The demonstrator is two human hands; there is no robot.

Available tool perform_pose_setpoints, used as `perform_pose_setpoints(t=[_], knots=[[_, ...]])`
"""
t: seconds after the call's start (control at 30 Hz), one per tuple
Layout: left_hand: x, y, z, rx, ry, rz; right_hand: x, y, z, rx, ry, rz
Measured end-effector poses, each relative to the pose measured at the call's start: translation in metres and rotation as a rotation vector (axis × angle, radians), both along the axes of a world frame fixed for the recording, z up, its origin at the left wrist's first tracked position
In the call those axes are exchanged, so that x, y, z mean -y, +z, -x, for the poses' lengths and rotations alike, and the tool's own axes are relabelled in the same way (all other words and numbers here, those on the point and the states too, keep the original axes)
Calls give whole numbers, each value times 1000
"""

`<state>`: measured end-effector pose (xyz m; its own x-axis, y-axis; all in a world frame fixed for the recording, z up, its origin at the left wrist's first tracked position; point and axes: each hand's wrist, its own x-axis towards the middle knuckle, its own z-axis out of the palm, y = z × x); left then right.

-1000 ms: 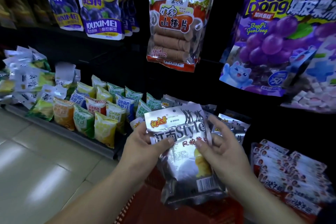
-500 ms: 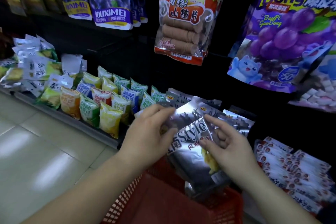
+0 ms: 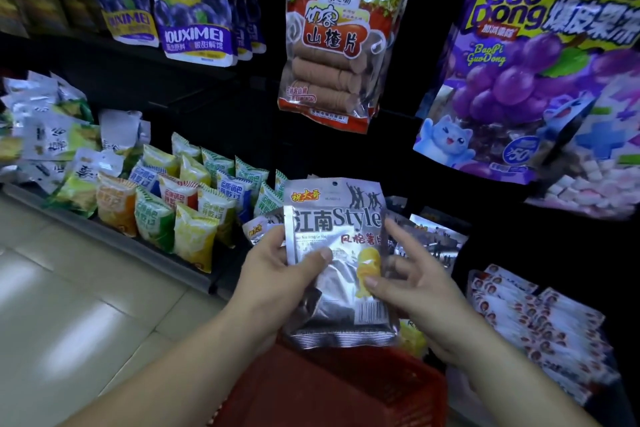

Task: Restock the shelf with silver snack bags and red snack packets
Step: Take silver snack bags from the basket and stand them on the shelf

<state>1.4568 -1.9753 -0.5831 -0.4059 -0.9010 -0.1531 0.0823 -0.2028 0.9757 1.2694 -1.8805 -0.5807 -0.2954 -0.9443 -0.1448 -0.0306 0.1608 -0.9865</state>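
Silver snack bag (image 3: pixel 337 263) is held upright over a red basket (image 3: pixel 329 392), partly hiding the shelf's silver bags (image 3: pixel 433 239) behind it. A purple grape bag (image 3: pixel 526 80) hangs at upper right. Red snack packets (image 3: pixel 540 322) lie at lower right, and small coloured packets (image 3: pixel 180 211) stand to the left. The left hand (image 3: pixel 277 274) grips the bag's left edge, thumb in front. The right hand (image 3: pixel 415 284) pinches its right side, fingers spread.

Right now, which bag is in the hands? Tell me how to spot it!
Look above the red basket at the bottom. The left hand and right hand hold one silver bag upright there. Unlike the silver bags lying behind it, it faces you, showing "Style" and a yellow chip.
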Motion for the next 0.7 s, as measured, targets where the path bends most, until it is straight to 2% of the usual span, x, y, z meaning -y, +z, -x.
perform_pose_setpoints(t=[0.17,0.23,0.37,0.43,0.57,0.7], knots=[[-6,-9,-1,108,-67,-19,4,-7,2,-27,-224,60],[-11,-11,-1,78,-98,-34,5,-7,6,-22,-259,38],[-10,-6,-2,2,-31,54,0,1,14,22,-87,-52],[-8,-6,-3,-26,-17,38,-3,3,14,-5,-53,-47],[-10,-8,-3,-42,-29,27,-6,4,8,-214,-71,-62],[-13,-6,-4,-47,-23,102,-6,3,0,-425,-135,-48]])
